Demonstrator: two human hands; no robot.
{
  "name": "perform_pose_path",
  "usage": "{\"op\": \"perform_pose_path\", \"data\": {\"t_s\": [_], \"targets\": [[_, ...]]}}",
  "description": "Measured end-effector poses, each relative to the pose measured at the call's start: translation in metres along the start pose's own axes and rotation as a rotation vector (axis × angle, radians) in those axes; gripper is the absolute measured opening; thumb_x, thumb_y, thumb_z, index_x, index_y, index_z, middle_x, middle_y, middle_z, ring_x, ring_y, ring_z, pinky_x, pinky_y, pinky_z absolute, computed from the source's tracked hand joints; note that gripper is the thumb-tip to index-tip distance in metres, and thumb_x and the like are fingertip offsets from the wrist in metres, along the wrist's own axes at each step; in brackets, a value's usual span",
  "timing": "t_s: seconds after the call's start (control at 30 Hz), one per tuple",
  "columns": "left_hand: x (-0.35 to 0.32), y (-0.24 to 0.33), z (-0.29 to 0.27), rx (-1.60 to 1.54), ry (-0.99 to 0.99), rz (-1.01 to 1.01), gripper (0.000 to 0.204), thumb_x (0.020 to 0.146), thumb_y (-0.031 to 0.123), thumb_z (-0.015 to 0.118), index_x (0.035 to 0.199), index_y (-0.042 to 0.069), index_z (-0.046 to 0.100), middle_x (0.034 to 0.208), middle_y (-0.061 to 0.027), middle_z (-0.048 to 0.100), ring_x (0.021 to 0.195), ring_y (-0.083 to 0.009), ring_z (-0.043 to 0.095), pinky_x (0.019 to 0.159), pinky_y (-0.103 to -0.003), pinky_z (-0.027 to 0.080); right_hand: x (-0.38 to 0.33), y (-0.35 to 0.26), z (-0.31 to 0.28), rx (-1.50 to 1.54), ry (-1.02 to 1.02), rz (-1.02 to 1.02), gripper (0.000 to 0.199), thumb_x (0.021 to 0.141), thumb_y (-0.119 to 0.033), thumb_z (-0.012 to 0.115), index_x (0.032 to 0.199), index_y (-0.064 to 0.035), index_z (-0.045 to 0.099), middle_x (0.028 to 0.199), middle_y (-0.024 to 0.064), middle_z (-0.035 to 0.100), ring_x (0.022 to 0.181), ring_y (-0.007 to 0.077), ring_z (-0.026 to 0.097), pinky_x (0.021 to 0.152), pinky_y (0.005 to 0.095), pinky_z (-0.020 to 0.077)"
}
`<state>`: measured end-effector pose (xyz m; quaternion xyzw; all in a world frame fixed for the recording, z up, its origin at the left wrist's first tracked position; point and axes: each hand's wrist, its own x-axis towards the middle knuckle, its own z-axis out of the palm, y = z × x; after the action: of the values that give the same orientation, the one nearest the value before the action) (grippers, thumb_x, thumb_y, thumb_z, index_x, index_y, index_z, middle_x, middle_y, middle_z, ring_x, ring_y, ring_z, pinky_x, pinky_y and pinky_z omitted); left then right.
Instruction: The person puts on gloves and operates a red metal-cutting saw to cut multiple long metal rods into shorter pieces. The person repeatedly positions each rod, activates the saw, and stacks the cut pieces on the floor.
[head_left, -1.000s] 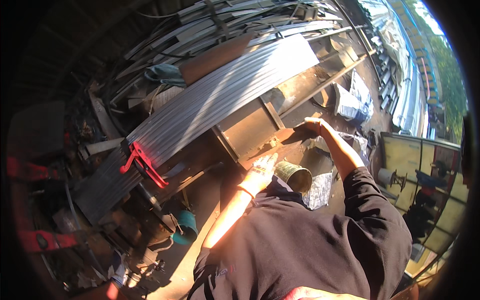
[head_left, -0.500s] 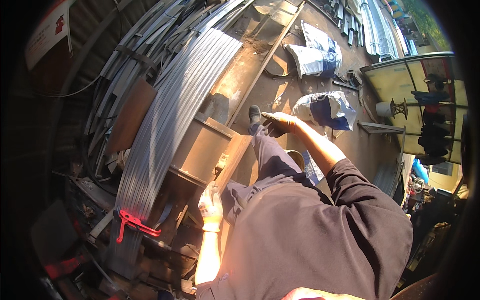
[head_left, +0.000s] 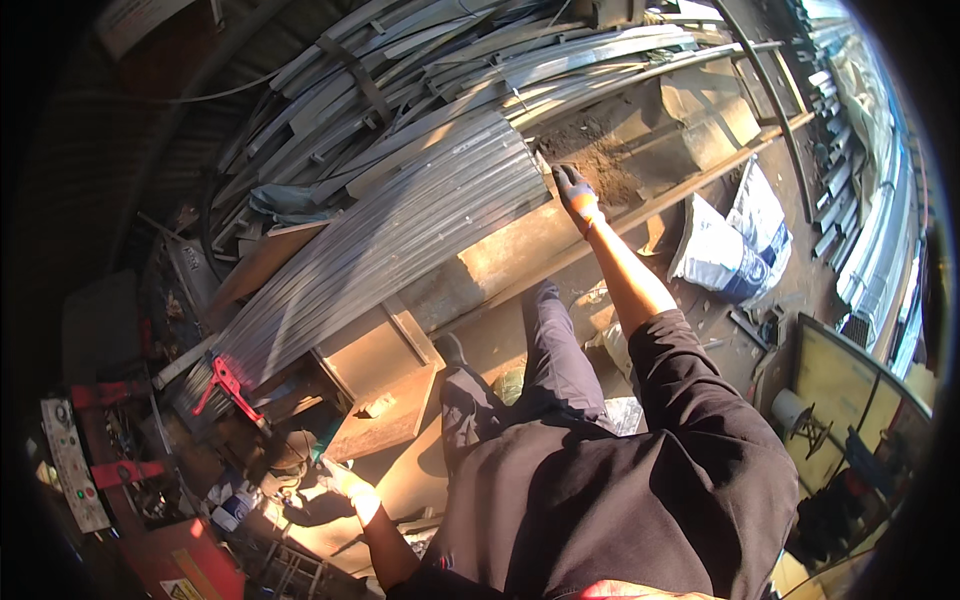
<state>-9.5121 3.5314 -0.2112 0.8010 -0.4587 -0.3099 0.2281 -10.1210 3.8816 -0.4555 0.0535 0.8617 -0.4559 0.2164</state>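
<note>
1. The right hand (head_left: 578, 195), gloved, has been moved up to centre-top, fingers closed on the edge of the corrugated sheet stack (head_left: 400, 250).
2. The left hand (head_left: 345, 482) has been dropped to lower left; finger state cannot be told.
3. A shift along the stack is suggested.

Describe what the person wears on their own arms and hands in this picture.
Both forearms are bare. The right hand wears a dark glove with an orange cuff, below a short black sleeve. The left hand wears a pale, whitish work glove.
</note>
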Motion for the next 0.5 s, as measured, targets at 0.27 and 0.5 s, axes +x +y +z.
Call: {"op": "perform_pose_path", "data": {"t_s": [0.27, 0.5], "targets": [[-0.053, -0.093, 0.088, -0.729, -0.301, -1.009, 0.062, 0.1, 0.054, 0.056, 0.134, 0.002, 0.059, 0.129, -0.0227, 0.061, 0.129, -0.0388, 0.053, 0.108, -0.051, 0.045, 0.144, -0.014, 0.069, 0.395, -0.31, 0.581, 0.072, 0.098, -0.073, 0.046, 0.119, -0.0075, 0.068, 0.099, 0.0087, 0.07, 0.091, 0.0238, 0.063, 0.085, 0.0378, 0.0508], [-0.125, -0.079, 0.11, -0.744, -0.172, -0.277, 0.037, 0.097, 0.025, 0.062, 0.128, 0.005, 0.061, 0.121, -0.0088, 0.065, 0.109, -0.0215, 0.064, 0.091, -0.04, 0.055, 0.152, 0.005, 0.071, 0.66, -0.517, 0.533, 0.082, 0.096, -0.066, 0.055, 0.153, -0.0083, 0.046, 0.149, 0.0107, 0.052, 0.135, 0.027, 0.047, 0.116, 0.0446, 0.0343]]}}
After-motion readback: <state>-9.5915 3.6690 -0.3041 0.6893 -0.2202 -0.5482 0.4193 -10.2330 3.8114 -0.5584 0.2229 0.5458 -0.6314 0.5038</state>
